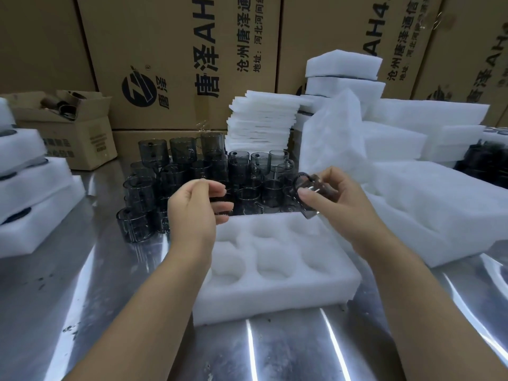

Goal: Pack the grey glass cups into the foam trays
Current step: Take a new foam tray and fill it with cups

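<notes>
Starting left of the foam tray (275, 303), a stack of filled trays (33, 193) sits well apart on the steel table (110, 298). Behind the tray's far-left edge stands the crowd of grey glass cups (192, 171), packed rim to rim and partly stacked. A careless reach there could knock one over or clink glass on glass.

The left hand (196, 209) hovers above the tray's far-left corner, palm turned inward, fingers loosely curled. Something dark shows between them, but I cannot tell whether it is a held cup or one of those behind.

All six pockets of the tray look empty, so packing here has hardly begun.

Over the tray's far-right corner, the right hand (338, 199) grips one cup (313, 211), tilted, thumb across its wall. That hold looks light, and the smooth glass might slip onto the steel. Right of the tray lie loose foam slabs (439, 204).
</notes>
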